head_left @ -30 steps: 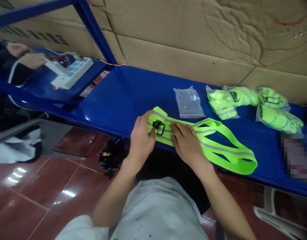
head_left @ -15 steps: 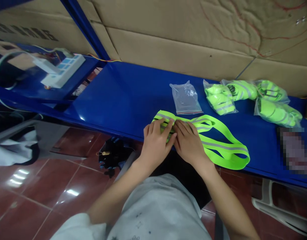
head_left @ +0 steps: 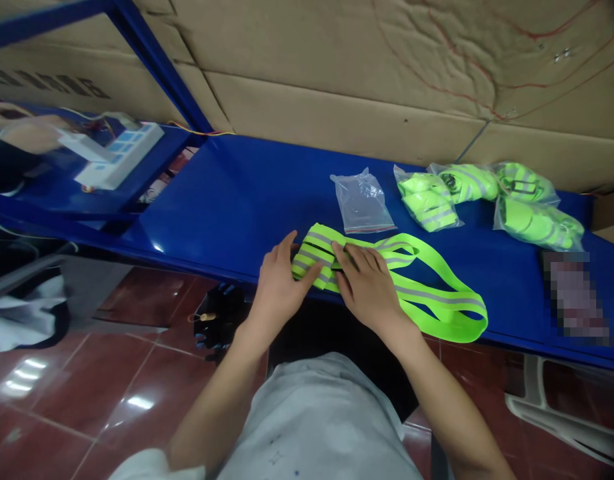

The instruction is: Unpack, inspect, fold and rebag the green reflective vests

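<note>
A fluorescent yellow-green reflective strap (head_left: 439,295) with grey stripes lies on the blue table, its left part folded into a flat stack and its right part in loose loops. My left hand (head_left: 279,283) grips the left end of the stack, thumb across the top and fingers at the far left edge. Bent over the middle of the strap, my right hand (head_left: 369,287) holds it down with fingertips and thumb. Behind the strap is a flat clear zip bag (head_left: 364,203), which neither hand touches.
Several clear bags of rolled yellow-green straps (head_left: 429,200) lie at the back right. A blurred-out flat object (head_left: 577,297) rests near the right end. Cardboard (head_left: 337,100) lines the back. A power strip (head_left: 121,157) and another person's arm (head_left: 39,133) are at the left.
My left hand has slid left to the end of the folded stack, opening a gap between my hands. My right hand stays on the strap. The view has shifted slightly.
</note>
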### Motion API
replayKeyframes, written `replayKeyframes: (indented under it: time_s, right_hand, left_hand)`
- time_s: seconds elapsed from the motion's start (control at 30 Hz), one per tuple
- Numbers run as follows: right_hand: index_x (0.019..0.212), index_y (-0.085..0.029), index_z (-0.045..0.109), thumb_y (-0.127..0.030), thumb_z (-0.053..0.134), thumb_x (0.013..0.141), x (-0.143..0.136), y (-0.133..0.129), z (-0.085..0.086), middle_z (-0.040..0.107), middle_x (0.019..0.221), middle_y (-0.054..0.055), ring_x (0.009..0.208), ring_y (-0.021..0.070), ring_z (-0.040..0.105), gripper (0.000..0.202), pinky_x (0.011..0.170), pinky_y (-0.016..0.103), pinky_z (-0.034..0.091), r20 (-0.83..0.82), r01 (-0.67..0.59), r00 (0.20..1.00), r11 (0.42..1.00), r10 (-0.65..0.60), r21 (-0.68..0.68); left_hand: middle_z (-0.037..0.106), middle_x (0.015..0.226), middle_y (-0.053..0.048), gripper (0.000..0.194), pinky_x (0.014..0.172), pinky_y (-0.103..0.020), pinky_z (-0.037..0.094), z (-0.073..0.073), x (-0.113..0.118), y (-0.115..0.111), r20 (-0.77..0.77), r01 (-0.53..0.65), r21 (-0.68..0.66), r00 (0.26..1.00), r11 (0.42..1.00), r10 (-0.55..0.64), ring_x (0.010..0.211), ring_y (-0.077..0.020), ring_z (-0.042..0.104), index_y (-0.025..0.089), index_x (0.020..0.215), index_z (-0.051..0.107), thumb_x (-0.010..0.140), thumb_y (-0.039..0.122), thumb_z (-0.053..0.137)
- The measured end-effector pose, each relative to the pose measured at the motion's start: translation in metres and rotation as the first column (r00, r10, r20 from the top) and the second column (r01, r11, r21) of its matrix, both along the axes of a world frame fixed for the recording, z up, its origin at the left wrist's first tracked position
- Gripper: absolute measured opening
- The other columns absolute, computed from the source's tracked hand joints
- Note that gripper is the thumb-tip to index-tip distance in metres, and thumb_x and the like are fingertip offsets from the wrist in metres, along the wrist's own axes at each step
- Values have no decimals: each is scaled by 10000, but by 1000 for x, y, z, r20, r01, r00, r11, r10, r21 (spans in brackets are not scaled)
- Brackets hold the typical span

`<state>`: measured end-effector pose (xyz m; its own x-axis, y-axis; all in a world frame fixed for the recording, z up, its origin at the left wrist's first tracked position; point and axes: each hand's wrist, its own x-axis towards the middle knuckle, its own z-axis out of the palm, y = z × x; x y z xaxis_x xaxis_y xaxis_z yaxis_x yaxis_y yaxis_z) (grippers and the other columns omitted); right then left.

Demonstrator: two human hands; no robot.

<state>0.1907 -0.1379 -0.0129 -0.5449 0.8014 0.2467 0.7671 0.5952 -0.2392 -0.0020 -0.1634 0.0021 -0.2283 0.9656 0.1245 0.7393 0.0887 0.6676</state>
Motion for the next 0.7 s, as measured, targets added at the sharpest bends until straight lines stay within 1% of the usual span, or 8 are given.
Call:
replayKeyframes:
  time_s: [0.07,0.13,0.3,0.4,0.47,0.53,0.6,0.7]
  right_hand:
    - [1601,-166,422,-296,389,1083,-1,0,0,566,1501,140,1404,297,488,535,1224,502,322,7,7,1000,1000,-7,4]
    - [1604,-154,415,-301,383,1087,-1,0,0,563,1506,143,1414,297,482,538,1224,500,321,8,5,1000,1000,-5,-1]
    - [1615,-106,356,-327,388,1089,3,-1,3,566,1517,157,1448,275,474,571,1231,489,321,-36,-32,999,999,32,-8]
    - [1577,-123,418,-421,475,1066,8,0,5,589,1499,147,1430,267,503,594,1240,477,310,-61,-48,997,999,48,1]
    - [1524,-141,497,-476,488,1060,11,0,6,595,1494,146,1414,277,522,572,1235,485,303,-54,-10,998,1000,11,14]
    - [1511,-132,517,-497,462,1069,11,0,6,583,1504,158,1416,299,518,577,1224,501,303,-29,36,999,999,-35,23]
    - [1539,-113,485,-498,434,1077,8,-1,6,553,1532,172,1434,324,493,603,1211,516,312,10,38,999,999,-38,21]
    - [1547,-124,483,-452,400,1093,1,-5,5,515,1563,183,1445,349,473,567,1177,524,346,58,-25,998,999,23,31]
  left_hand:
    - [622,1396,-181,756,1102,-570,461,0,1,2,22,7,-93,1000,996,-5,1304,-385,572,159,1538,443,903,481,697]
    - [627,1402,-176,738,1097,-541,476,1,4,3,59,14,-109,998,994,-8,1285,-372,598,152,1533,458,902,454,694]
    - [678,1266,-107,539,1030,-457,530,1,16,4,89,-19,0,996,1000,19,1162,-309,654,196,1375,608,875,375,697]
    - [660,1168,-86,463,974,-408,552,1,20,4,32,-48,95,998,994,45,1089,-278,659,200,1326,647,876,305,670]
    - [635,1142,-85,449,961,-385,550,0,21,4,-16,-60,176,998,982,64,1062,-259,652,196,1338,646,894,261,641]
    - [606,1131,-88,443,935,-363,546,-4,21,5,-74,-56,266,994,962,78,1030,-237,639,199,1361,639,920,220,608]
    - [579,1114,-91,446,902,-353,538,-11,21,7,-153,-18,334,986,942,73,1002,-225,614,213,1377,636,938,170,576]
    - [564,1085,-104,510,897,-373,515,-21,20,10,-304,109,377,952,920,12,1006,-239,569,215,1399,633,916,75,548]
